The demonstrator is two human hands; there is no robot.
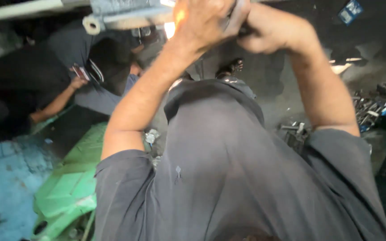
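- Grey shirt (228,178) fills the bottom, closest up.
- Both hands raised: left hand (206,20) and right hand (264,27) clamped together around a grey metal bar (126,15).
- Another person (90,67) crouches left, beside a green panel (72,183).

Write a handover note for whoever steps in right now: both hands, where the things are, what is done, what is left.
Left hand: raised at the grey metal part at the top of the view, fingers closed; what it grips is hidden.
Right hand: closed beside the left, hold not visible.
Another person crouches lower left, by a green panel. Loose metal parts lie on the floor at right.
Done: hands are up at the part.
Left: cannot tell from this view.
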